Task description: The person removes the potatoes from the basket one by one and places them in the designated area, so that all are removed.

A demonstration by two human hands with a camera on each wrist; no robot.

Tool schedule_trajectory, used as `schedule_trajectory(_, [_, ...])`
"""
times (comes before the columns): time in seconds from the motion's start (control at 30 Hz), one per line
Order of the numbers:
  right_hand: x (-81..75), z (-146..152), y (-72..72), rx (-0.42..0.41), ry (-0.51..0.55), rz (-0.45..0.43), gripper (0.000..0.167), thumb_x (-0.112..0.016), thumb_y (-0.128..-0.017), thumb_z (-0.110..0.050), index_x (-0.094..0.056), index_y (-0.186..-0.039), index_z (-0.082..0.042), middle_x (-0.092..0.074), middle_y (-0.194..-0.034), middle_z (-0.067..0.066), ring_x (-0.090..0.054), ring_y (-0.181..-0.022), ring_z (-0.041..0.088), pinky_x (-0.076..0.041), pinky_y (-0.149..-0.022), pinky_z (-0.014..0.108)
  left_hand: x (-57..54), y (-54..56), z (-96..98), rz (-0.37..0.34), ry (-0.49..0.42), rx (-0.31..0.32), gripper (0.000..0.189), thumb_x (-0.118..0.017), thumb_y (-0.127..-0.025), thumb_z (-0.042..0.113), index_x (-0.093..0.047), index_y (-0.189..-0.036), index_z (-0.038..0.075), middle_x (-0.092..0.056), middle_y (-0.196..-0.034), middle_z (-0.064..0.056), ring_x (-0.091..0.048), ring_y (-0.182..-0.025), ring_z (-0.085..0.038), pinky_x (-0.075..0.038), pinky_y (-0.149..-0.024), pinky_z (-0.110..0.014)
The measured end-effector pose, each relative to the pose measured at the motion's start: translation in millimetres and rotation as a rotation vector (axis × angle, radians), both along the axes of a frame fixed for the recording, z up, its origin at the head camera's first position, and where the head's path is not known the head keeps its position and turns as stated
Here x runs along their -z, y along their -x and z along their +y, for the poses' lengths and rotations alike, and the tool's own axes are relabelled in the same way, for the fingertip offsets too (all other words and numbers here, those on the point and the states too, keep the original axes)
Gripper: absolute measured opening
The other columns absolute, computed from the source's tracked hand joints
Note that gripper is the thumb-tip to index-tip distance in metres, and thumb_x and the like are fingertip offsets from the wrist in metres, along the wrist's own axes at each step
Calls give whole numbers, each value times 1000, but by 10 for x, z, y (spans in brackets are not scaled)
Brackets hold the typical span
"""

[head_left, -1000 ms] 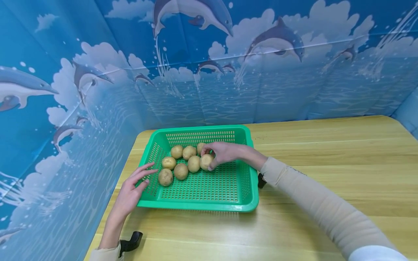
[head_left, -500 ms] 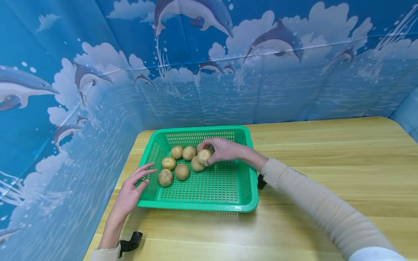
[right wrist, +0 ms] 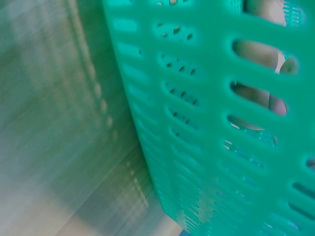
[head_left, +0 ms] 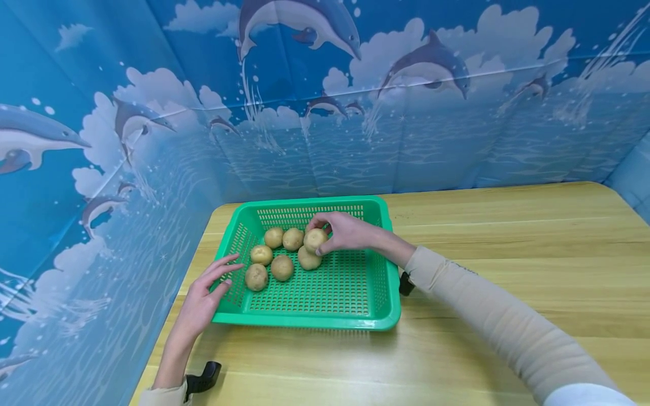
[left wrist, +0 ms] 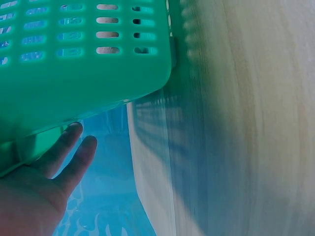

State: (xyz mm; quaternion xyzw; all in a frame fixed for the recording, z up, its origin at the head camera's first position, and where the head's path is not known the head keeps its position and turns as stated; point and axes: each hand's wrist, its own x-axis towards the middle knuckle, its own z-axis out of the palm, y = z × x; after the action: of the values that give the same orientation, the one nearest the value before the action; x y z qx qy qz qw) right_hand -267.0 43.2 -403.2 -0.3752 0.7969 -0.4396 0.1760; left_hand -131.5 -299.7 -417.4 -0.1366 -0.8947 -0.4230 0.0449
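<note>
Several potatoes lie in a green plastic basket (head_left: 304,323) in the head view. My right hand (head_left: 342,231) pinches one potato (head_left: 316,241) between thumb and fingers, close above another potato (head_left: 309,260); whether the two touch, I cannot tell. Left of it sit potatoes in the back row (head_left: 293,239) and the front row (head_left: 282,268). My left hand (head_left: 200,299) rests at the basket's left rim with fingers stretched over it, holding no potato. The left wrist view shows extended fingers (left wrist: 76,164) beside the rim. Through slots in the right wrist view, parts of the right hand show.
The basket stands on a wooden table (head_left: 497,242), near its left end. Behind and to the left hangs a blue curtain (head_left: 325,152) printed with dolphins. A black strap piece (head_left: 204,378) sits at my left wrist.
My right hand has lifted its potato slightly and carried it left and back, covering the potato behind. The potato beside it has shifted a little right. The left hand has stayed put.
</note>
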Motion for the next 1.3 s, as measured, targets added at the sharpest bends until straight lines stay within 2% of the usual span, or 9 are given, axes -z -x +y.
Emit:
schedule_trajectory(0.33, [-8, 11, -24, 22, 6, -4, 43, -79, -81, -14, -63, -120, -16, -62, -113, -2, -60, -99, 19, -52, -83, 33, -9, -8, 6, -7, -4, 1, 36, -51, -99, -2, -62, -132, 8, -43, -150, 2, -26, -144, -28, -34, -104, -59])
schedule_trajectory(0.6, [-66, -8, -60, 30, 73, 12, 38, -77, -82, -13, -63, -116, -19, -62, -107, 0, -60, -89, 20, -53, -70, 35, -24, -31, 7, -4, -6, -1, 36, -52, -99, -2, -62, -131, 9, -44, -150, 0, -27, -144, -30, -33, -104, -61])
schedule_trajectory(0.83, [-159, 85, -121, 69, 90, 43, 42, -78, -82, -14, -62, -119, -22, -64, -109, -5, -61, -90, 15, -53, -73, 36, -30, -18, 12, 1, -16, -1, 37, -53, -98, -4, -62, -131, 9, -43, -150, -4, -27, -143, -34, -31, -103, -64])
schedule_trajectory(1.0, [-198, 195, -172, 97, 88, 77, 44, -80, -82, -16, -62, -122, -22, -64, -112, -8, -60, -95, 14, -52, -78, 37, -37, -10, 4, 2, -6, -4, 36, -52, -99, -1, -63, -131, 10, -44, -150, -1, -27, -144, -32, -30, -105, -64])
schedule_trajectory(1.2, [-245, 292, -285, 129, 144, 79, 46, -81, -82, -18, -63, -124, -17, -64, -113, -8, -60, -98, 13, -52, -81, 38, -17, -10, 5, 3, -8, -4, 36, -52, -98, -3, -63, -131, 9, -43, -150, 0, -27, -144, -31, -30, -105, -63])
schedule_trajectory(1.3, [-259, 340, -351, 151, 177, 81, 44, -81, -82, -20, -64, -123, -20, -64, -114, -7, -60, -99, 13, -53, -80, 37, -7, -4, 9, 1, -8, -7, 36, -52, -98, -3, -63, -130, 9, -43, -150, 1, -27, -144, -30, -31, -105, -62])
